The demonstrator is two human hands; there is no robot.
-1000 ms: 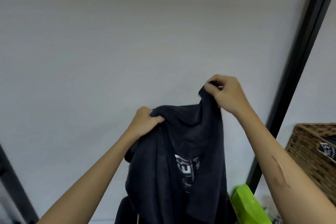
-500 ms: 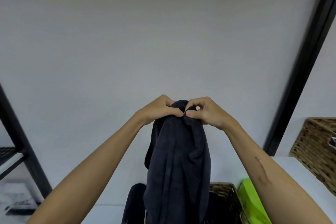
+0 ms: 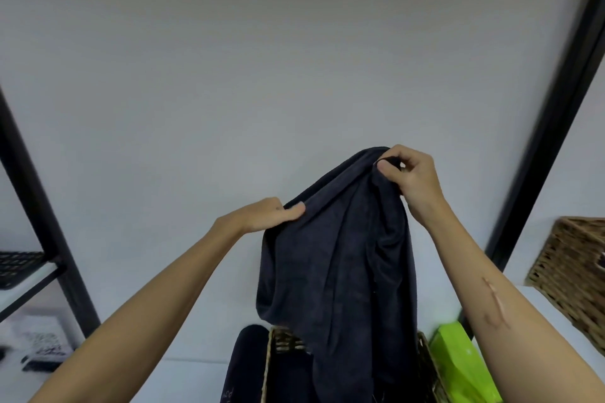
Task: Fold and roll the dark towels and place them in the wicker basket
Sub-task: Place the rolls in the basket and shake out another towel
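A dark towel [image 3: 340, 271] hangs in the air in front of the white wall, held up by both hands. My right hand [image 3: 412, 173] pinches its top edge at the highest point. My left hand [image 3: 265, 214] grips the same edge lower and to the left, thumb over the cloth. The towel's lower part drops into a wicker basket [image 3: 278, 342] at the bottom middle, whose rim shows on both sides of the cloth. Another dark towel [image 3: 245, 366] hangs over that basket's left side.
A second wicker basket [image 3: 573, 275] stands on the white surface at the right. A bright green object [image 3: 458, 366] lies beside the near basket. Black shelf posts [image 3: 36, 222] rise at the left, and a black frame [image 3: 550, 114] slants up at the right.
My hands, which pinched the towel's top close together, have drawn apart along the edge. The right hand rose to the right and the left hand dropped to the left.
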